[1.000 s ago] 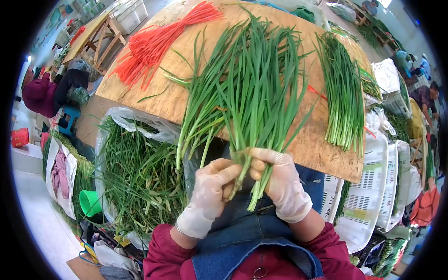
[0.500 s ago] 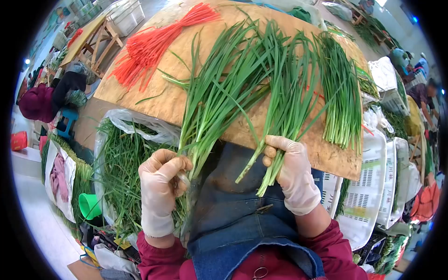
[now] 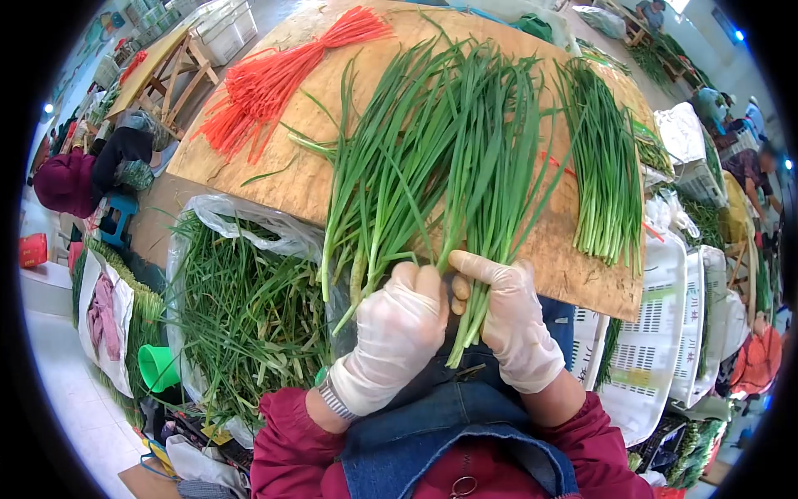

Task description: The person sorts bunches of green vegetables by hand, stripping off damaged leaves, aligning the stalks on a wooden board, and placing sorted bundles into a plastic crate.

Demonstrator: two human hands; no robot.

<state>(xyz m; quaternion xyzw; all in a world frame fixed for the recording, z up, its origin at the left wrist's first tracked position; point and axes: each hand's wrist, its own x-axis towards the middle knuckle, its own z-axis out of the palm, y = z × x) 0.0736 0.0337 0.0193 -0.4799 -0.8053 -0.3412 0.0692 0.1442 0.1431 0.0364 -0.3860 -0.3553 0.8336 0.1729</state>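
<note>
My right hand [image 3: 519, 324], in a thin whitish glove, is closed around the pale stem ends of a bunch of garlic chives [image 3: 490, 191]; the leaves lie away from me across the board. My left hand [image 3: 391, 333], also gloved, is curled right beside it, its fingertips closed at the stems near the right hand's thumb. A looser pile of chives [image 3: 382, 166] lies to the left on the wooden board [image 3: 283, 183], stem ends over the near edge. An evenly laid bunch [image 3: 611, 175] rests at the right.
Red plastic ties [image 3: 274, 79] lie fanned at the board's far left. A plastic-lined container of loose greens [image 3: 249, 316] stands at left, a green cup [image 3: 158, 368] beyond it. White crates [image 3: 652, 333] stand at right. Other people [image 3: 752, 175] are in the background.
My left hand has moved right, from the left pile's stem ends to the bunch in my right hand. That bunch's leaves have shifted left against the pile. My right hand stays nearly in place.
</note>
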